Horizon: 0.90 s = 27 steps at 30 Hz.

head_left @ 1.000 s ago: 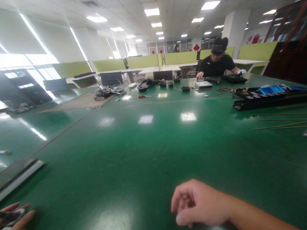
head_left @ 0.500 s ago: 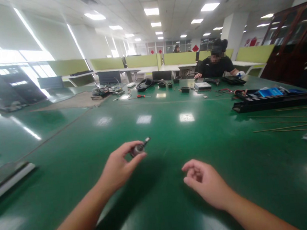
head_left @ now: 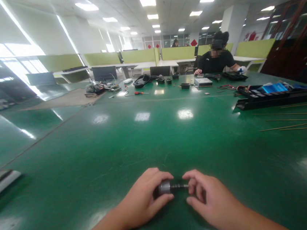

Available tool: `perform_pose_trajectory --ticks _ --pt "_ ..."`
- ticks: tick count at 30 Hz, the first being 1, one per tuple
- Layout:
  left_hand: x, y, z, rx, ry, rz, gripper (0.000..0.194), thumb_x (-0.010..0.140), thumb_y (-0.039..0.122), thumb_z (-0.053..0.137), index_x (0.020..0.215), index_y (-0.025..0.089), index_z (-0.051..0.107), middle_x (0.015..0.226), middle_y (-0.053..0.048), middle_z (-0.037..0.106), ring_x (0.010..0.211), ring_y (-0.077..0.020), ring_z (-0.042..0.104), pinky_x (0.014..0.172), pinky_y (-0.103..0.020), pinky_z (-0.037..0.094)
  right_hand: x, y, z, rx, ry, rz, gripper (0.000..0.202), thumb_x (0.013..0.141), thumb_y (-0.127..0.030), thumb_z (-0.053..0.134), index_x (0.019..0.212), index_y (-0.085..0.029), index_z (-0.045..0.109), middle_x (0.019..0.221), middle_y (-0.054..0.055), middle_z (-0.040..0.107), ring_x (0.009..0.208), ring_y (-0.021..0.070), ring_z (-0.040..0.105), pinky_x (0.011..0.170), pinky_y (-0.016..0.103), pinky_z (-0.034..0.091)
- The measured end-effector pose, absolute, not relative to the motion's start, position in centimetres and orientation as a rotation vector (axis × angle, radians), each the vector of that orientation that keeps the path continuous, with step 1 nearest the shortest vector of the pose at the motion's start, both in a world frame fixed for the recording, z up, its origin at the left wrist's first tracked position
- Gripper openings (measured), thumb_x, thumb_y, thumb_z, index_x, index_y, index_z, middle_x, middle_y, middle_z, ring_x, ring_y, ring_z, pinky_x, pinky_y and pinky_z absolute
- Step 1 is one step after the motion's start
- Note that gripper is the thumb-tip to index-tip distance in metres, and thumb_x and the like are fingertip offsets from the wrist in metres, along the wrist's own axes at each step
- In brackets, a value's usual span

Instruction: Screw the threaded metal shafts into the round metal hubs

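Observation:
My left hand (head_left: 148, 196) is closed around a grey metal cylinder with a thin, dark, ridged shaft (head_left: 165, 187), thumb on the near side and fingers on the far side. The cylinder lies on its side just over or on the green tabletop (head_left: 134, 142), its shaft pointing right. At the shaft's end is my right hand (head_left: 212, 200), its fingers curled and its thumb apart from them. The shaft tip meets the curled fingers in the picture; whether they touch, I cannot tell. The left end of the cylinder is hidden in my left palm.
An orange screwdriver (head_left: 140, 93), a white box (head_left: 203, 82) and small black trays (head_left: 185, 86) lie toward the far edge. A person (head_left: 215, 59) sits there. At right are a long black channel (head_left: 278, 100) and thin rods (head_left: 291, 120); a flat panel (head_left: 1, 182) lies left.
My left hand has brought the metal cylinder nearer and to the right, and its shaft has swung from up-right to level. My right hand has shifted slightly nearer me, by the shaft tip.

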State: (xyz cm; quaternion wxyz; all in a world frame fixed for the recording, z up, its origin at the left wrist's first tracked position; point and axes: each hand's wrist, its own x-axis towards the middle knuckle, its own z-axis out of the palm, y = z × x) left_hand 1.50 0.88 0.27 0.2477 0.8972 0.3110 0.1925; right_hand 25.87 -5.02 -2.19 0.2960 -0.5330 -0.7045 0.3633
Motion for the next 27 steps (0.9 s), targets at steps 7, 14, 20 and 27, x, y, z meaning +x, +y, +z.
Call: perform_pose_trajectory --ticks 7,14,20,27 --pt "2.7 -0.3 0.5 2.479 0.756 0.57 0.024 0.094 0.038 0.06 0.11 0.021 0.054 0.099 -0.007 0.061 0.091 -0.0215 0.055 0.082 -0.033 0.045 25.8 -5.3 -1.5 -1.409 -1.89 0.951 0.036 0.076 -0.013 0.07 0.111 -0.024 0.067 0.081 -0.002 0.066 0.068 0.0157 0.058 0.068 0.028 0.043" --pt "3.3 -0.9 0.8 2.514 0.721 0.583 0.022 0.095 0.038 0.06 0.107 0.021 0.054 0.097 -0.005 0.06 0.09 -0.0214 0.053 0.084 -0.034 0.042 25.7 -5.3 -0.9 -1.345 -1.972 0.893 0.016 0.078 -0.012 0.068 0.09 -0.023 0.07 0.08 -0.001 0.064 0.074 0.0166 0.058 0.068 0.028 0.039" --pt "3.6 -1.1 0.8 2.551 0.765 0.553 0.022 0.093 0.038 0.061 0.106 0.021 0.055 0.095 -0.005 0.061 0.091 -0.0219 0.054 0.09 -0.037 0.043 25.8 -5.3 -1.0 -1.308 -2.024 0.869 0.008 0.083 -0.014 0.067 0.086 -0.021 0.07 0.078 0.0 0.065 0.074 0.017 0.058 0.068 0.028 0.038" --pt "3.7 -0.9 0.5 2.567 0.809 0.558 0.022 0.09 0.034 0.066 0.106 0.023 0.056 0.094 -0.004 0.062 0.091 -0.0223 0.055 0.092 -0.038 0.042 25.9 -5.1 -1.1 -1.306 -2.002 0.881 0.011 0.082 -0.012 0.068 0.089 -0.021 0.071 0.079 -0.001 0.066 0.073 0.0163 0.06 0.067 0.026 0.039"
